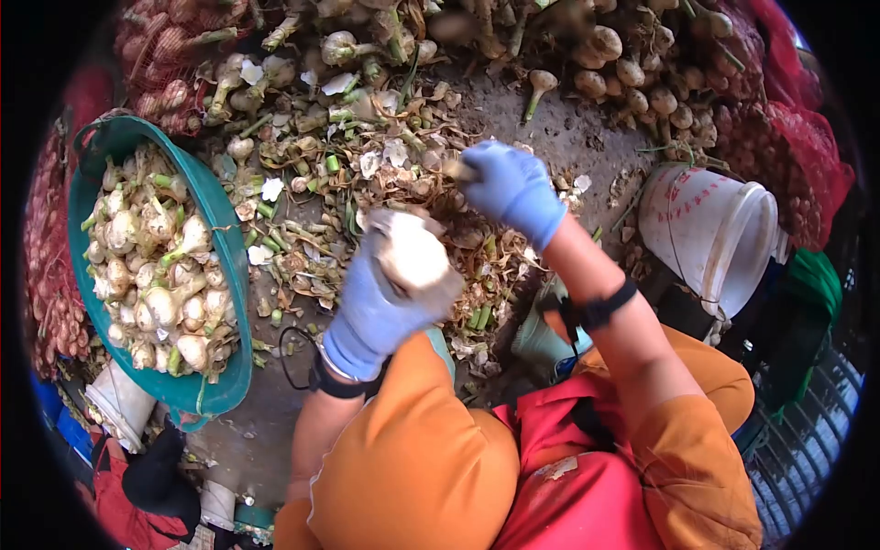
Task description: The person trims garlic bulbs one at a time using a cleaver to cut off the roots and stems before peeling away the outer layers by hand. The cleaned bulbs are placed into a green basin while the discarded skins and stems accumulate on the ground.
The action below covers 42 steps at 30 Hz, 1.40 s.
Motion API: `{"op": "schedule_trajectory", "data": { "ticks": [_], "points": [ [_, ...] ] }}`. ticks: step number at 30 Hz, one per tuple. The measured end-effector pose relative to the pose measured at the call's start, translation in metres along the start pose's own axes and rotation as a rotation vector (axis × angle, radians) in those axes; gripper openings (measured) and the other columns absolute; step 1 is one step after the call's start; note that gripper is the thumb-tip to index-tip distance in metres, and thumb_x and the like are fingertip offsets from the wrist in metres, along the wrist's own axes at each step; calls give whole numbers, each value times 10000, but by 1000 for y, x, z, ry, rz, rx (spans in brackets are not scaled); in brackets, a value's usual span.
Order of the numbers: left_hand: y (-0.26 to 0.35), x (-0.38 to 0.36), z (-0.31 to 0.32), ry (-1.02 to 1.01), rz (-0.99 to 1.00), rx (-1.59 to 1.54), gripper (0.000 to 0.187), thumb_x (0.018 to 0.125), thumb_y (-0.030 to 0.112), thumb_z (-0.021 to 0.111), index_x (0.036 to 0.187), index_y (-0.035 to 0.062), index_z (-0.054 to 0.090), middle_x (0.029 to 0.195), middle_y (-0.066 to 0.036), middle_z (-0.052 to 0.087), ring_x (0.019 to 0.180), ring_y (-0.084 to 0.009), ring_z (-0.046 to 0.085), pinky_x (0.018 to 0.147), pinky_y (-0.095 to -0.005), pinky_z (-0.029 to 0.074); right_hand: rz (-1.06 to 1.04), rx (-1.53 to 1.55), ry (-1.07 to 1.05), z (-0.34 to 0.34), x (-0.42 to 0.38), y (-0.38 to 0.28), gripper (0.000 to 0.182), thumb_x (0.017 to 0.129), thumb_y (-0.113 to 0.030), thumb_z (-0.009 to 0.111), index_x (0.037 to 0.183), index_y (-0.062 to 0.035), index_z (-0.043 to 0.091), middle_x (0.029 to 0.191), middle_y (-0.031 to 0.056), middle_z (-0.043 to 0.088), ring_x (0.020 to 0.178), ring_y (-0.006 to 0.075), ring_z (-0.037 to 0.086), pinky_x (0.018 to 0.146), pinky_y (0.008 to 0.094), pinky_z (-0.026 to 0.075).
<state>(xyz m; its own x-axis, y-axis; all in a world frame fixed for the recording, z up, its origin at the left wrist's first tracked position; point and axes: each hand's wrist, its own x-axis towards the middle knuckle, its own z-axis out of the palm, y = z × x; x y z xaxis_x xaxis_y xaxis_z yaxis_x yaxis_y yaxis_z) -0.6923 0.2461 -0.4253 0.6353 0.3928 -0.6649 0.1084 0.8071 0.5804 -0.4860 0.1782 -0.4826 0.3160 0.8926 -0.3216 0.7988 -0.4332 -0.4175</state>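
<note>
My left hand [367,312], in a blue glove, is closed around a white garlic bulb [414,252] that is blurred by motion. Up and to the right of it, my right hand [515,191], also gloved in blue, is a closed fist. A small brownish end [458,170] pokes out from its fingers, too blurred to name. Beneath both hands lies a heap of dry peelings and cut green stems [403,174]. To the left, a green tub [240,302] holds many garlic bulbs [156,275] with trimmed stems.
Untrimmed garlic bulbs [632,73] are piled at the far side. Red mesh sacks [788,156] stand at right and left. A white bucket [683,211] lies tipped on the right. Another person in red [137,513] is at the lower left, near a white bucket [121,403].
</note>
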Motion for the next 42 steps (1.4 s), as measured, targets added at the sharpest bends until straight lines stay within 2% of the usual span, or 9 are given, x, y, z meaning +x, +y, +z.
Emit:
{"op": "schedule_trajectory", "data": {
  "ticks": [6, 8, 12, 18, 21, 31, 34, 38, 42],
  "points": [
    [-20, 37, -34, 110, 618, 927, 665, 758, 80, 777, 1324, 72, 427, 1187, -99, 556, 1060, -238, 582, 876, -325, 526, 267, 1219, -321, -4, -4, -30, 255, 840, -250, 658, 917, -7, 662, 742, 50, 657, 711, 117, 644, 668, 304, 519],
    [-29, 38, -44, 8, 220, -98, 589, 819, 52, 697, 1342, 80, 428, 1245, -112, 551, 1035, -243, 610, 795, -301, 559, 181, 1013, -303, -42, -11, -61, 266, 833, -275, 654, 933, -28, 660, 779, 78, 665, 765, 196, 672, 702, 345, 520],
    [-4, 8, -52, 298, 334, 180, 317, 920, 100, 599, 1222, 17, 550, 1061, -132, 659, 824, -174, 669, 658, -243, 573, -101, 61, -255, -21, 4, -14, 259, 784, -308, 652, 893, -73, 663, 883, 172, 645, 859, 359, 650, 760, 438, 521],
    [107, -21, -94, -847, 499, -864, 305, 941, 296, 596, 1176, 103, 617, 1046, -4, 682, 636, -60, 534, 559, -236, 455, 108, 4, 422, -36, 34, 109, 347, 762, -274, 678, 1076, -128, 702, 1219, 150, 620, 1051, 346, 614, 919, 410, 500],
    [88, 33, -77, -413, 626, -355, 637, 972, 482, 507, 1409, 25, 427, 1389, -235, 491, 1233, -356, 531, 1020, -463, 465, 212, -42, 330, -18, 60, 125, 329, 762, -256, 689, 1063, -124, 709, 1235, 138, 602, 1077, 346, 600, 938, 403, 492],
    [27, 161, -42, 495, 948, 1807, 606, 770, 424, 724, 1295, 170, 560, 1287, -210, 528, 1215, -400, 499, 1026, -521, 396, 332, 1202, 216, -120, -56, 46, 445, 833, -265, 683, 1194, -7, 652, 979, 50, 678, 882, 97, 610, 806, 258, 479],
    [8, 101, 9, -256, 494, 1472, 353, 826, 450, 691, 989, 139, 723, 846, -116, 669, 867, -291, 642, 848, -438, 488, 328, 1194, 191, -129, -62, 26, 405, 828, -173, 675, 1196, -8, 648, 957, 36, 669, 879, 89, 603, 772, 255, 480],
    [-44, 62, 15, -394, 157, -72, 592, 924, 311, 640, 1409, 28, 453, 1328, -117, 570, 1180, -258, 571, 1053, -372, 412, 105, 971, 229, -61, -66, 14, 364, 783, -110, 714, 1117, 12, 635, 959, 92, 633, 848, 142, 600, 777, 283, 487],
    [-36, 33, -15, -258, 206, -6, 495, 895, 61, 642, 1343, 1, 442, 1202, -107, 593, 1046, -167, 611, 938, -278, 495, -69, 914, 57, -54, -64, -36, 369, 779, -127, 727, 1109, -8, 612, 963, 118, 615, 880, 211, 598, 800, 331, 483]
  ]
}}
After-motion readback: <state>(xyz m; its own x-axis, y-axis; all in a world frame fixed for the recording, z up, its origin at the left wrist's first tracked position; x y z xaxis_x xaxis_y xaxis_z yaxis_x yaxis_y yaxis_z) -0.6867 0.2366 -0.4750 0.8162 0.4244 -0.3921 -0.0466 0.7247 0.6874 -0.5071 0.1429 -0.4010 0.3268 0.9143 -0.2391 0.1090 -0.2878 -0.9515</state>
